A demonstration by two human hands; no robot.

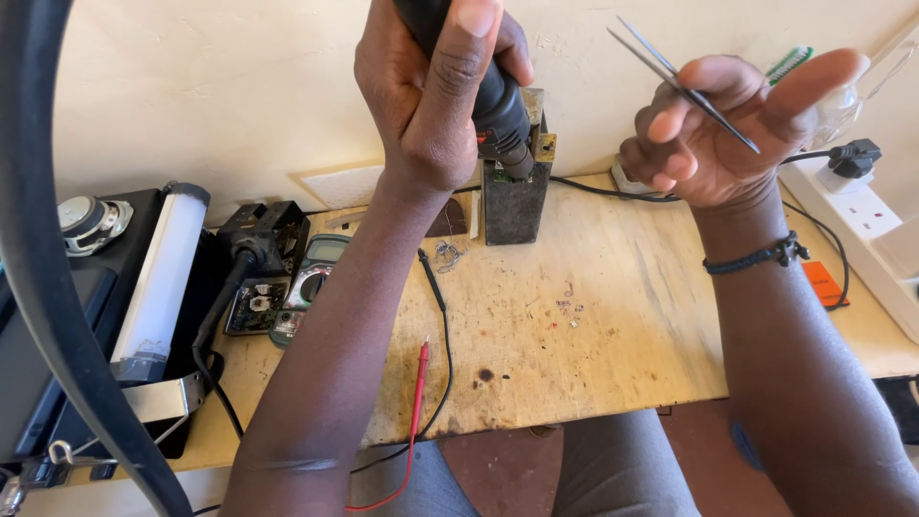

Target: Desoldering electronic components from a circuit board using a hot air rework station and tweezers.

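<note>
Your left hand point(436, 105) is wrapped tight around the black hot-air tool handle point(493, 96), nozzle down on the small circuit board atop the dark block point(515, 201). Your right hand point(728, 129) pinches thin, springy steel tweezers point(684, 86) mid-shaft; the board looks light and fragile, so lift it by its edges.

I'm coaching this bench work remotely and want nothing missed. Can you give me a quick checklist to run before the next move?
1. Left hand grips the black hot-air tool handle firmly: ok.
2. Nozzle sits over the small green circuit board atop the dark block holder: ok.
3. Right hand holds the thin metal tweezers: ok, tips away from the board.
4. Tweezers carry a part: cannot tell.
5. Red probe lead lies clear of the block: ok.
6. Tool is hot: cannot tell.
</note>
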